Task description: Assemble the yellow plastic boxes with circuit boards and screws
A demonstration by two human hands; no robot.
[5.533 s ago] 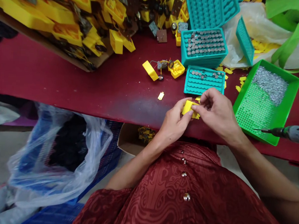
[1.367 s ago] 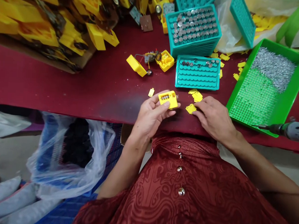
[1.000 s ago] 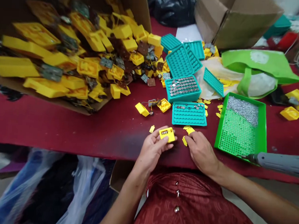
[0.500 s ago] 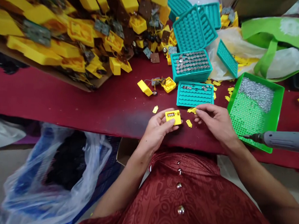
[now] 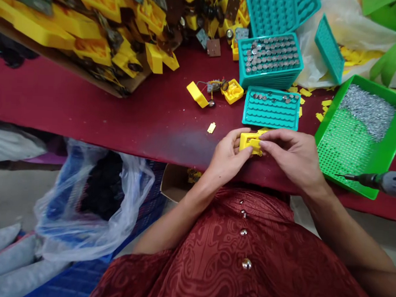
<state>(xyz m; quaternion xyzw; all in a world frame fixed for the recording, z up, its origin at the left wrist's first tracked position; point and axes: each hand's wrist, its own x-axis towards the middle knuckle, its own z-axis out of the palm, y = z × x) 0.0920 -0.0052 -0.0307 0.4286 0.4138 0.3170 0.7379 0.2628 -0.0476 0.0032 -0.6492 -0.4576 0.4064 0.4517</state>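
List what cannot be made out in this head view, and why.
Head view:
Bare left hand: some fingertips, behind small yellow plastic case.
Grey power tool: rear, cut off by right edge.
Upper-left brown cardboard box: far side, beyond top edge.
Black contents of clear plastic bag: too dark.

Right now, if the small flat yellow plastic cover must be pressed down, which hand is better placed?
Probably the right hand: its fingertips are at the small flat yellow plastic cover, while the left hand holds the rectangular yellow plastic case.
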